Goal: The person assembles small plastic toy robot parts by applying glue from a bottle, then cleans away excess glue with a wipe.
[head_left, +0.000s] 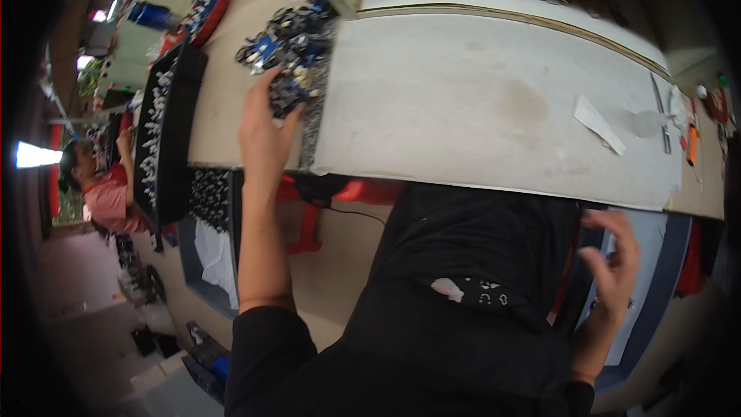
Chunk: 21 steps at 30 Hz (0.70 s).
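Held left hand spread at small-parts pile left of white board, couldn't confirm contact; held right hand half-curled, empty, nearside of board.

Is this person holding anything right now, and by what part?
The right hand looks empty. The left hand is at the pile of small parts; whether it grips one cannot be told.

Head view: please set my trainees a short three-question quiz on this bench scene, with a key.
1. Which hand is at the pile of small parts?
2. True or false: the right hand lies on the white board.
3. The long tray left of the pile is: a) white, b) black, c) orange?

Key:
1. The left hand.
2. False; the right hand is off the board.
3. b.
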Available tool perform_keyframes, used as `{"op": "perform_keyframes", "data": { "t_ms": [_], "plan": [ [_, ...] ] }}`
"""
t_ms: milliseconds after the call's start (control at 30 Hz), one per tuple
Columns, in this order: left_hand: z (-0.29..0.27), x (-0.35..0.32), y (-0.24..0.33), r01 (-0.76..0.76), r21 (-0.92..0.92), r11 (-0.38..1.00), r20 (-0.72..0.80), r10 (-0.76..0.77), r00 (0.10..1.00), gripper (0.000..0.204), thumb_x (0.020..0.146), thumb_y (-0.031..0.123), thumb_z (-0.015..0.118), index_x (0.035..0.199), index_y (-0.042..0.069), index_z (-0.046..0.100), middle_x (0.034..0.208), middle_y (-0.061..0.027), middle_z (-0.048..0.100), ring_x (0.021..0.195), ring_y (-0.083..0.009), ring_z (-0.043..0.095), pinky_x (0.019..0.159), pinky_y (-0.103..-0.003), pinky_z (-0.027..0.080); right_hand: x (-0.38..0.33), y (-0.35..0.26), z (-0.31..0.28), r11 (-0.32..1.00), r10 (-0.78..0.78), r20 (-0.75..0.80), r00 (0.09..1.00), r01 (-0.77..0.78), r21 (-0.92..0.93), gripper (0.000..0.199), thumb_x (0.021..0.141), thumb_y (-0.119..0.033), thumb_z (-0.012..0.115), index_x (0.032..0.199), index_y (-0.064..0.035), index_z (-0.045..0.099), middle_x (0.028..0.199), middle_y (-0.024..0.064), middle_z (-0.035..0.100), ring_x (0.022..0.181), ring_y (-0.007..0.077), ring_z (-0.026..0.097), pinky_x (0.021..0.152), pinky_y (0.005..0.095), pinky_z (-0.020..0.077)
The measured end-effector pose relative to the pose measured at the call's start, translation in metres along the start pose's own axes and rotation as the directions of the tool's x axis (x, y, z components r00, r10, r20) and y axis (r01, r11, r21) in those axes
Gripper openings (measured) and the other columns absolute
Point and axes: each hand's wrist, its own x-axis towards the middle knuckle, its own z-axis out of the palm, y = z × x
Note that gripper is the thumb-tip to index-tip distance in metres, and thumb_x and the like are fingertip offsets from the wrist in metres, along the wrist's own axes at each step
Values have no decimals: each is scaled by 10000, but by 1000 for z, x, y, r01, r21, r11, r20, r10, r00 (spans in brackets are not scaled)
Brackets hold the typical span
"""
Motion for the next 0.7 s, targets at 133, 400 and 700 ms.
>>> {"op": "perform_keyframes", "data": {
  "t_ms": [133, 400, 700],
  "plan": [
    [-14, -23, -24, 232, -215, 949, -19, -241, 970, 551, 730, -51, 676, 1229, 29, 458, 1167, -100, 531, 999, -204, 558, 824, -326, 469, 32, -18, -20, 885, -463, -453, 762, 423, -195, 810, 652, -163, 771, 1330, -34, 347, 1373, 204, 342, 1280, 356, 321, 1038, 487, 246],
    [16, -28, -51, -66, -127, 990, -230, 35, 973, 469, 797, -54, 598, 1239, -7, 448, 1234, -142, 506, 1139, -278, 489, 969, -381, 381, -61, -35, -142, 424, -791, -571, 219, -477, -770, 379, 745, 10, 698, 1085, -21, 534, 992, 107, 616, 983, 180, 556, 948, 371, 391],
    [36, -8, -3, -459, -112, 881, -318, 406, 857, 555, 688, -112, 629, 1197, 37, 467, 1204, -159, 520, 1102, -290, 509, 973, -393, 362, -66, -41, -132, 580, -747, -644, 164, -314, -752, 362, 781, -25, 677, 1108, 1, 525, 1070, 117, 592, 981, 179, 568, 904, 306, 413]
  ]
}}
